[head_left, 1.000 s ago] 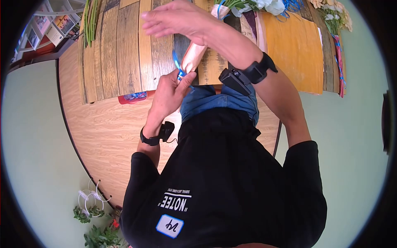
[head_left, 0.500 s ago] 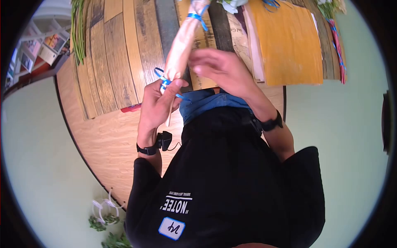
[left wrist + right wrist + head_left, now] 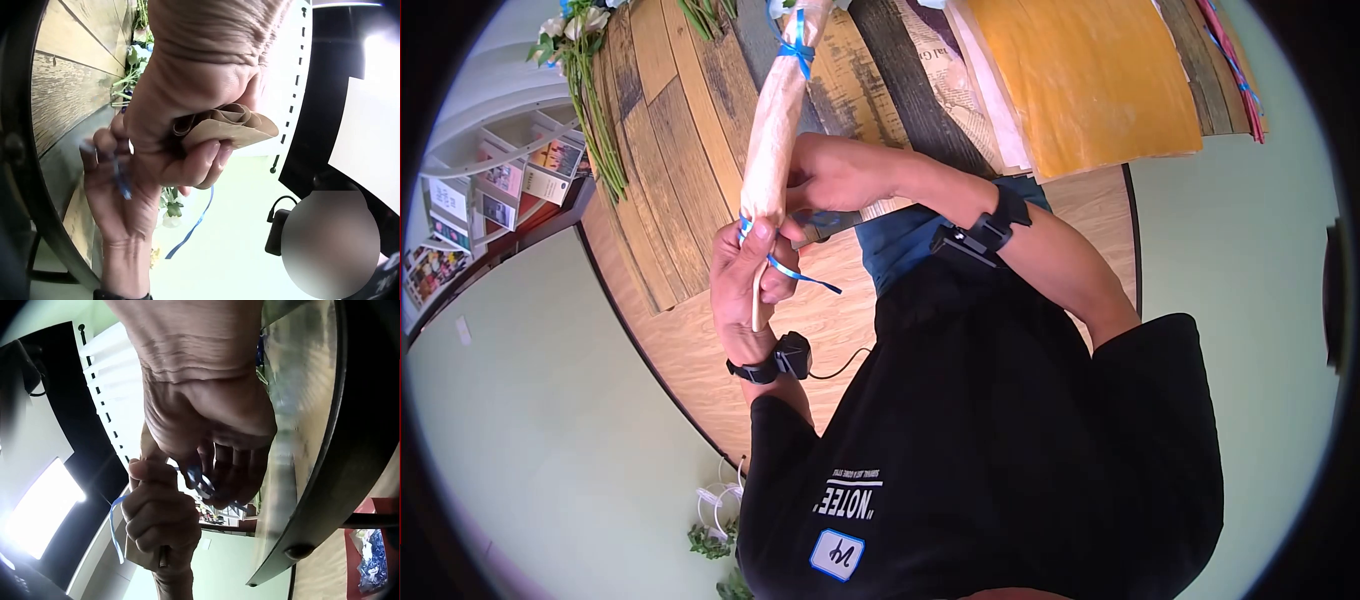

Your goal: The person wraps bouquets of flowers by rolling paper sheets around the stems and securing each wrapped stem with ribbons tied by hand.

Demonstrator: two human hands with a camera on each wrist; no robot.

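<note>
In the head view, my left hand (image 3: 740, 275) grips the lower end of a bouquet's pale paper wrap (image 3: 770, 130), a long narrow roll slanting over the table edge. A blue ribbon bow (image 3: 800, 50) circles it higher up. From the left hand hangs a blue ribbon tail (image 3: 810, 280). My right hand (image 3: 840, 175) is close beside the wrap, just above the left. The left wrist view shows the rolled paper end (image 3: 234, 128) sticking out of the left fist. Blue ribbon (image 3: 122, 178) runs across the curled fingers of the right hand (image 3: 125, 200).
Orange paper sheets (image 3: 1080, 90) lie on the wooden table over newsprint paper (image 3: 950, 80). Long green stems with white flowers (image 3: 595, 120) are at the left end. A pink-wrapped bundle (image 3: 1235, 60) lies along the right edge. A red bag (image 3: 375, 550) is below the table.
My right hand came down from above the wrap, then in beside my left hand. The wrapped bouquet has shifted left and stands steeper in view. My left hand keeps its grip.
</note>
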